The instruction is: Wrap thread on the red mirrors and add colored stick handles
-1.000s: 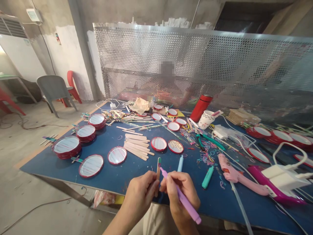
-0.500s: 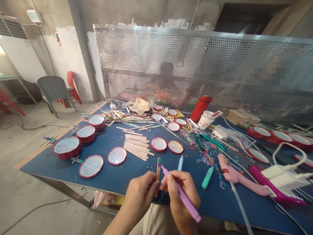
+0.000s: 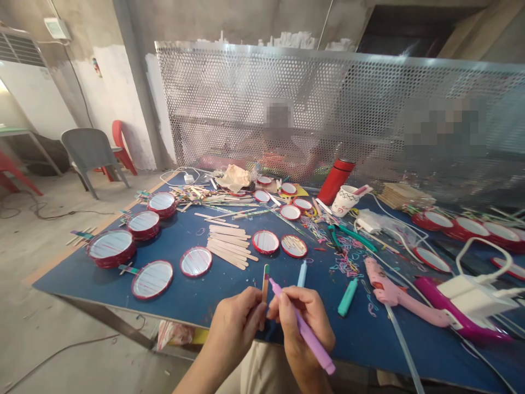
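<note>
My left hand [image 3: 241, 317] pinches a wooden craft stick [image 3: 265, 284] upright near the table's front edge. The stick's top end is coloured green, with a purple band just below. In my right hand [image 3: 305, 320] is a purple marker [image 3: 309, 336], its tip at or very near the purple band; I cannot tell if they touch. A light blue marker [image 3: 302, 273] lies just beyond my right hand, and a teal marker [image 3: 348, 297] to the right of it. Plain craft sticks [image 3: 229, 243] lie in a loose fan farther back.
Red-rimmed discs [image 3: 152, 279] lie singly and in stacks on the blue table [image 3: 188, 306]. A pink glue gun [image 3: 394, 293], green-handled pliers [image 3: 356, 238] and small rubber bands [image 3: 348, 260] are to the right. Behind stand a red flask [image 3: 336, 183], a paper cup [image 3: 345, 201] and a perforated metal panel [image 3: 229, 98].
The purple band on the stick has grown a little and shows more clearly. Both hands keep nearly the same place and grip.
</note>
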{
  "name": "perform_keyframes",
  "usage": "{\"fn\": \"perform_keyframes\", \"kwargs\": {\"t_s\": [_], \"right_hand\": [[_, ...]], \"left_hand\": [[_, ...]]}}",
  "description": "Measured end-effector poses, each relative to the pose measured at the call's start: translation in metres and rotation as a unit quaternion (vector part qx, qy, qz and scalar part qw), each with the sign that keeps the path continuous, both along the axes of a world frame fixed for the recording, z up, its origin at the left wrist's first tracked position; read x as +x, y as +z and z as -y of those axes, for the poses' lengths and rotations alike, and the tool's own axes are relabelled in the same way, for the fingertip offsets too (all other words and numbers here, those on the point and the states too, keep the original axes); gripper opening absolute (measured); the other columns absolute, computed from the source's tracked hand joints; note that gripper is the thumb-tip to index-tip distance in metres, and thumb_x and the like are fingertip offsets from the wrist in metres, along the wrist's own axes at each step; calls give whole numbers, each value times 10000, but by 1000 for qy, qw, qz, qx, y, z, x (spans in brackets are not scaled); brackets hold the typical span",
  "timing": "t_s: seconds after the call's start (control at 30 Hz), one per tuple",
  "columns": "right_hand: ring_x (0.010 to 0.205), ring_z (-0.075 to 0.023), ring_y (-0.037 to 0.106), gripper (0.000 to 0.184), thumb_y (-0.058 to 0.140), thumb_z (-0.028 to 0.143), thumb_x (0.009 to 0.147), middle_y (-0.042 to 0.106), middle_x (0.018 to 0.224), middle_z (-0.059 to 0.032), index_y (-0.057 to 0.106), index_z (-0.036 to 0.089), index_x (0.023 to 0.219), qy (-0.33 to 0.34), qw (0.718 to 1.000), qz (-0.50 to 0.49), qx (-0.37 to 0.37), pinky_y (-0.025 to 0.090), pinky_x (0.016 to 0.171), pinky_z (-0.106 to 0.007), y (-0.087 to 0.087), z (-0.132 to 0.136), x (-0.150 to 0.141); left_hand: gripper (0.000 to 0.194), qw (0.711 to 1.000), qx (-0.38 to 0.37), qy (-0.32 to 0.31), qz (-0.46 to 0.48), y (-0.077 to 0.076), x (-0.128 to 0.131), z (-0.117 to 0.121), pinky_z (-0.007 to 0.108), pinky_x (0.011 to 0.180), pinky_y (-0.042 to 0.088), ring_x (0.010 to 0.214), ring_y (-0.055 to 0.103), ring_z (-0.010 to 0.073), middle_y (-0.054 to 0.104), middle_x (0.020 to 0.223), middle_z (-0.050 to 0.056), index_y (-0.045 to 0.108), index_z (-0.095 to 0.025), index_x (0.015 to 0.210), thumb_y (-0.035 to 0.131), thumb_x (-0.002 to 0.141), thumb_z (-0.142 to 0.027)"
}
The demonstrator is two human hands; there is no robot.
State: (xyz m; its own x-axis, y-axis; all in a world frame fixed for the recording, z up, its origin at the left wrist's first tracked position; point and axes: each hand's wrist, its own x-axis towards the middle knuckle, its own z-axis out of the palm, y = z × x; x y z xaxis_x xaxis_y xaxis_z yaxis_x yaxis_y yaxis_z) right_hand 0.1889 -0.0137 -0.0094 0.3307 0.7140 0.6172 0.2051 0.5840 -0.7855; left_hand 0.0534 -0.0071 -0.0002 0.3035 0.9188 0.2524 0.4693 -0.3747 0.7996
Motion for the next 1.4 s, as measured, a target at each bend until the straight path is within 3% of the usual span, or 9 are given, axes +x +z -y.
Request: {"fn": "perform_keyframes", "kwargs": {"t_s": [0.17,0.43,0.57,0.77,0.9,1.1,1.4], "right_hand": [[504,-114,683,41,643,259,979,726,686,35,642,229,951,-16,1000,15,22,543,466,-176,-10,-6,-2],[523,-98,661,81,604,234,998,709,672,50,631,234,921,4,999,40,-6,549,514,-172,1,2,4],[530,-111,684,41,628,252,991,720,691,43,637,229,959,1,1000,28,13,551,489,-179,-3,0,1],[449,-103,616,151,605,311,1006,696,626,45,638,224,887,-18,999,47,19,513,424,-182,-3,-3,0],[497,-113,664,115,605,291,1004,707,650,39,634,225,914,-14,999,46,14,525,448,-177,-4,-3,2],[446,-95,600,138,601,290,996,683,619,49,631,222,879,-23,998,56,18,511,446,-178,-8,-4,2],[468,-107,630,144,594,279,1007,668,599,59,625,222,879,-9,1000,7,-21,512,458,-191,3,2,1]], "left_hand": [[222,1000,-4,-1,4,1,2,0,180,579,447,579,678,138,712,656,3,611,-198,863,448,1011,-222],[200,1000,6,1,5,0,1,0,169,570,457,556,681,131,720,638,-7,607,-209,844,473,991,-193],[210,1000,13,6,13,-1,1,0,168,567,457,555,676,128,714,636,-11,606,-214,828,480,995,-197],[201,1000,8,-2,15,-1,0,2,164,570,456,563,677,122,715,643,-18,612,-215,857,477,1002,-187],[201,1000,6,-1,14,-3,0,0,166,578,457,572,678,122,713,649,-19,609,-215,854,479,1006,-195],[204,1000,0,-5,21,-3,1,0,166,582,459,578,675,120,712,661,-16,595,-216,858,466,1015,-217],[211,1000,0,3,11,0,1,0,174,578,458,565,673,125,717,641,-20,613,-221,841,478,1002,-196]]}}
